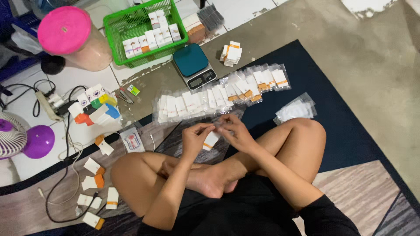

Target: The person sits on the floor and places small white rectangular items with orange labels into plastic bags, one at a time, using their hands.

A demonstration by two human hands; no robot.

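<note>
Hands: left hand (195, 136) and right hand (235, 132) both pinch one white-orange packet (211, 140) between fingertips. Best kept level, edges aligned. Beyond the fingers: row of filled sleeves (218, 98), then scale (193, 65), green basket (114, 27).

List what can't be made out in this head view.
- Scale: display too small to read.
- White-and-orange packet held between left hand and right hand: fingers cover its top; grip unclear.
- Fan: cut off by left edge.
- Green basket: boxes' print too small.
</note>
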